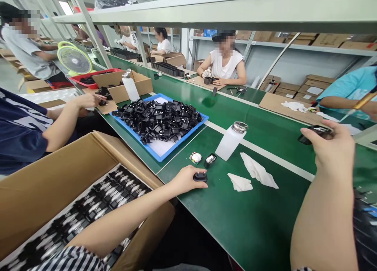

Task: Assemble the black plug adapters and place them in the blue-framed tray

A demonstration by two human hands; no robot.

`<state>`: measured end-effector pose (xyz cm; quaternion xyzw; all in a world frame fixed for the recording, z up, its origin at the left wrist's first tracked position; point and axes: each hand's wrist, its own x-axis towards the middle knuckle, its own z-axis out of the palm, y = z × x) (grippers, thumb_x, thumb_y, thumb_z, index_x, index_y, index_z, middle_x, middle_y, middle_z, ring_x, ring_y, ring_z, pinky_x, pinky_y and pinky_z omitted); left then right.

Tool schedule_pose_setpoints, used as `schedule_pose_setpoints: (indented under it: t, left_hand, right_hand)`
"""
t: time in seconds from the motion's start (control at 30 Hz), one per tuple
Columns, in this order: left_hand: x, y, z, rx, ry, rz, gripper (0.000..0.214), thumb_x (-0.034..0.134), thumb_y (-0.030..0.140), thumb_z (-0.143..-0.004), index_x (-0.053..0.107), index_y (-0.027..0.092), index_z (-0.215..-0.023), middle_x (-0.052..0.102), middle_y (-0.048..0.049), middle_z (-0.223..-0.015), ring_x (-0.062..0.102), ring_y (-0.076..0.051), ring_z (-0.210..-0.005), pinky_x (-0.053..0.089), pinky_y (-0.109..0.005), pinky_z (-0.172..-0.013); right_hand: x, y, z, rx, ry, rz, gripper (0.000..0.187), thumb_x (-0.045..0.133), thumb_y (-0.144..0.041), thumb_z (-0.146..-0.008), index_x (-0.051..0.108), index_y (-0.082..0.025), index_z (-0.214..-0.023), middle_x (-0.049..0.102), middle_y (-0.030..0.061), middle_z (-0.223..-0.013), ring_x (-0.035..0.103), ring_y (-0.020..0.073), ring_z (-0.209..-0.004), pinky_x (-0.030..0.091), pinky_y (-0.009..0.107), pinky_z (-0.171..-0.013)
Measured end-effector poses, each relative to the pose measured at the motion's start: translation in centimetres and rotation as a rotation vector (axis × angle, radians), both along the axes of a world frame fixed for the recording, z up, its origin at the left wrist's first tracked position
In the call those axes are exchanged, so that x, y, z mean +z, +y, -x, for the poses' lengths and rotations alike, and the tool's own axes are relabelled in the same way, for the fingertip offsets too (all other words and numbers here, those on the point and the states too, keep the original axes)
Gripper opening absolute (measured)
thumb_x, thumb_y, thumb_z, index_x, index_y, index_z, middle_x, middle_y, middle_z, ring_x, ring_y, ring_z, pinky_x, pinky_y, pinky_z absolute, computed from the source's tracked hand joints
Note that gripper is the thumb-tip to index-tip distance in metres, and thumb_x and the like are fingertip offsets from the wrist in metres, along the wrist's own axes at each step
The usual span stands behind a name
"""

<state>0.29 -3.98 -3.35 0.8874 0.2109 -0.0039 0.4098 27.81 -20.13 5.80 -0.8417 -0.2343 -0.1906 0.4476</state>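
Note:
My left hand (185, 180) grips a small black plug adapter (200, 177) at the table's near edge, with its two pins facing up. Out to the right, my right hand (337, 147) is raised above the green table, its thumb and fingers closed around a black plug housing (318, 130). What lies inside that housing is too small to tell. Just beyond my left hand are an open black housing (210, 160) with white material in it and a small circuit board (195, 157) with a white blob. Two crumpled white wipes (257, 171) lie between my hands.
A blue-rimmed tray (160, 156) heaped with black plug housings is at the far left, beside a white pump bottle (231, 141). A carton (97, 149) of packed black parts stands at my left. Co-workers sit alongside and across, one holding a brush (363, 101). A shelf (224, 11) hangs overhead.

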Motion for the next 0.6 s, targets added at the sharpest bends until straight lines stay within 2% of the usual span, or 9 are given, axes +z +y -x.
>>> schedule_pose_setpoints:
  t: [0.03, 0.1, 0.17, 0.23, 0.33, 0.43, 0.5, 0.6]
  left_hand:
    - [0.3, 0.2, 0.1, -0.016, 0.015, -0.012, 0.055, 0.058, 0.041, -0.055, 0.048, 0.021, -0.105, 0.054, -0.0026, -0.100, 0.045, -0.019, -0.095, 0.034, -0.026, -0.081]
    - [1.0, 0.8, 0.5, -0.061, 0.049, -0.007, 0.068, 0.063, 0.037, -0.049, 0.042, 0.018, -0.111, 0.048, -0.0043, -0.109, 0.040, -0.020, -0.102, 0.032, -0.027, -0.085]
    - [2.1, 1.8, 0.9, -0.106, 0.076, 0.033, 0.069, 0.063, 0.033, -0.049, 0.040, 0.018, -0.112, 0.044, -0.0040, -0.114, 0.039, -0.020, -0.104, 0.031, -0.026, -0.087]
    - [3.1, 3.1, 1.2, -0.110, 0.058, 0.053, 0.058, 0.058, 0.029, -0.054, 0.042, 0.019, -0.109, 0.045, -0.0024, -0.114, 0.041, -0.017, -0.102, 0.033, -0.025, -0.085]
    - [4.1, 4.3, 0.4, -0.022, -0.026, -0.002, 0.047, 0.049, 0.027, -0.063, 0.042, 0.017, -0.108, 0.047, -0.0025, -0.111, 0.045, -0.015, -0.096, 0.036, -0.022, -0.079]
    - [3.9, 3.9, -2.1, 0.066, -0.006, -0.108, 0.052, 0.050, 0.031, -0.062, 0.039, 0.013, -0.109, 0.048, -0.0066, -0.109, 0.049, -0.016, -0.090, 0.039, -0.023, -0.074]
    - [3.3, 2.9, -4.0, 0.078, 0.081, -0.191, 0.060, 0.056, 0.035, -0.056, 0.039, 0.012, -0.108, 0.050, -0.0089, -0.105, 0.049, -0.019, -0.090, 0.039, -0.026, -0.072]
    - [2.4, 1.4, -6.1, 0.083, 0.199, -0.284, 0.057, 0.059, 0.039, -0.050, 0.046, 0.014, -0.099, 0.054, -0.0085, -0.097, 0.051, -0.022, -0.087, 0.040, -0.028, -0.068]
  right_hand:
    - [0.8, 0.0, 2.4, 0.093, 0.011, -0.106, 0.055, 0.054, -0.046, -0.059, 0.041, -0.017, -0.104, 0.050, 0.0138, -0.094, 0.049, 0.0258, -0.084, 0.041, 0.037, -0.063]
    - [1.9, 0.1, 6.8, 0.231, -0.042, -0.107, 0.051, 0.058, -0.044, -0.055, 0.046, -0.024, -0.100, 0.049, 0.0061, -0.101, 0.048, 0.0231, -0.086, 0.041, 0.035, -0.067]
    - [1.6, 0.7, 10.0, 0.327, -0.028, 0.071, 0.049, 0.061, -0.041, -0.053, 0.048, -0.025, -0.098, 0.050, 0.0038, -0.099, 0.049, 0.0225, -0.081, 0.041, 0.036, -0.066]
    - [-0.2, 1.9, 12.1, 0.415, 0.069, 0.277, 0.051, 0.062, -0.035, -0.053, 0.046, -0.022, -0.100, 0.051, 0.0050, -0.096, 0.050, 0.0219, -0.079, 0.042, 0.035, -0.066]
    - [-5.1, 4.0, 13.9, 0.464, 0.147, 0.493, 0.052, 0.059, -0.029, -0.058, 0.041, -0.016, -0.106, 0.048, 0.0088, -0.100, 0.044, 0.0233, -0.091, 0.038, 0.036, -0.075]
    - [-9.1, 5.4, 14.8, 0.436, 0.145, 0.579, 0.054, 0.057, -0.027, -0.062, 0.038, -0.010, -0.110, 0.044, 0.0134, -0.105, 0.038, 0.0246, -0.098, 0.033, 0.035, -0.082]
    - [-9.9, 5.2, 14.7, 0.441, 0.160, 0.567, 0.060, 0.056, -0.031, -0.063, 0.033, -0.008, -0.114, 0.042, 0.0153, -0.105, 0.038, 0.0243, -0.097, 0.033, 0.034, -0.081]
    - [-8.9, 3.3, 14.0, 0.355, 0.153, 0.498, 0.062, 0.049, -0.040, -0.068, 0.028, -0.010, -0.118, 0.044, 0.0144, -0.104, 0.040, 0.0239, -0.095, 0.035, 0.036, -0.078]
